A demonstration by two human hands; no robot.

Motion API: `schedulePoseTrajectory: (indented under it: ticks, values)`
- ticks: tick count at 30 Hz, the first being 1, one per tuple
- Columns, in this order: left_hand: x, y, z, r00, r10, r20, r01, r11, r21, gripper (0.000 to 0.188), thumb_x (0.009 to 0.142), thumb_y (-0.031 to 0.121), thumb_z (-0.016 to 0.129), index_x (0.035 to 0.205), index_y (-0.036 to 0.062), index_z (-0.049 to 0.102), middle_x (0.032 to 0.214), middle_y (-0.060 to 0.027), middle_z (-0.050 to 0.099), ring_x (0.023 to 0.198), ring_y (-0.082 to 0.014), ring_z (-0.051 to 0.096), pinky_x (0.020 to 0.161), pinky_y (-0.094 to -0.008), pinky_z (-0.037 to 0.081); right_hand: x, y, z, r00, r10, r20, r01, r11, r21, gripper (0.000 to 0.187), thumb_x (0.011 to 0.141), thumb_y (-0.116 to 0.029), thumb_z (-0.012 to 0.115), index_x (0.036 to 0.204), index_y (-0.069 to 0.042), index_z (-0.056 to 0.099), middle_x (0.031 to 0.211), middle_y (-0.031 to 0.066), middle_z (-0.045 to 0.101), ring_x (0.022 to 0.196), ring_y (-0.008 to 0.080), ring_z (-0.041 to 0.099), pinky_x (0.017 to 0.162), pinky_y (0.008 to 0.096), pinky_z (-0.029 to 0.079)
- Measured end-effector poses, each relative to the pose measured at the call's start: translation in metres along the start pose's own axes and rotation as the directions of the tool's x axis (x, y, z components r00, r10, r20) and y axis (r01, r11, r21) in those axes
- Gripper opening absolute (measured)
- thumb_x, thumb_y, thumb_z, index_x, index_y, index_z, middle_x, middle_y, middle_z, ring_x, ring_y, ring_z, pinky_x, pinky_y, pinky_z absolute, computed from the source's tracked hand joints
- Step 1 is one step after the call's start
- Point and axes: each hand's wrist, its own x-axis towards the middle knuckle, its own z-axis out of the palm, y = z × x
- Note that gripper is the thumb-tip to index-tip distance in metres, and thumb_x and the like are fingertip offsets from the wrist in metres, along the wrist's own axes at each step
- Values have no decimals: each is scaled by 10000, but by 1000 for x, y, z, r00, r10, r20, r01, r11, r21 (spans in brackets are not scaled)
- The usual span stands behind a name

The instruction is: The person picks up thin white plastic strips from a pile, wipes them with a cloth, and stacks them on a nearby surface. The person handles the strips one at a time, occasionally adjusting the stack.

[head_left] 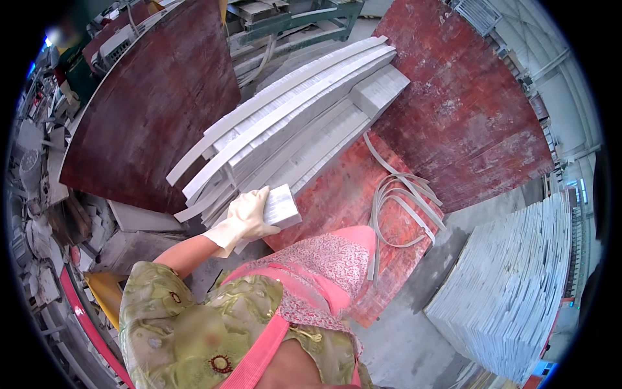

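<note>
My left hand (245, 217), in a cream rubber glove, is closed around one end of a small pale grey-white block (282, 206). Its fingers lie over the block's left side, and fine lines run across its faces. Just beyond stands a long row of light grey pieces (285, 123), packed side by side, with long flat white strips (272, 129) lying along the top. The block is close to the near end of this row, lower than the strips. My right hand does not show; only bare skin of an arm appears at the lower edge.
A red-stained board (343, 181) lies under the row, with a loose coil of pale strap (402, 194) on it. Large dark-red panels stand left (162, 110) and right (466, 104). A tall stack of thin pale sheets (505, 279) stands at right on the grey floor (414, 343).
</note>
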Motion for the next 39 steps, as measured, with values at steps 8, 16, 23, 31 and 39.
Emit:
schedulePoseTrajectory:
  ticks: [8,16,23,31,39]
  values:
    - [105,45,-8,997,40,69,-45,996,79,1116,603,517,886,1482,-6,439,1254,-252,647,1172,-398,649,997,-471,540,92,-109,11,998,46,42,-53,978,204,308,968,-262,567,1030,3,713,934,130,708,875,222,648,748,395,506]
    - [301,133,-25,945,260,198,-312,900,306,1057,619,381,899,1485,-25,449,1218,-214,666,1140,-368,667,959,-427,574,222,-220,8,973,114,202,-216,765,607,348,987,-282,573,1125,0,722,1006,147,723,962,219,666,806,374,519]
    - [465,166,-19,695,638,333,-669,404,624,1005,654,211,908,1506,-11,425,1345,-139,625,1294,-297,594,1101,-387,488,255,-254,6,949,180,260,-312,661,682,385,1002,-297,576,1196,-2,729,1058,159,734,1025,216,681,848,359,529]
    - [533,169,-4,685,616,390,-709,440,551,992,660,176,910,1501,-18,424,1360,-123,618,1294,-290,594,1091,-379,497,260,-248,6,956,216,196,-289,788,543,380,1008,-293,567,1190,-1,729,1046,151,737,1006,220,683,835,366,531]
    - [542,161,-8,681,641,354,-709,455,539,1122,668,324,932,1562,5,333,1489,-139,521,1372,-279,527,1139,-365,454,266,-249,8,975,172,138,-212,906,366,376,1015,-289,559,1184,0,729,1034,143,740,986,223,686,822,373,533]
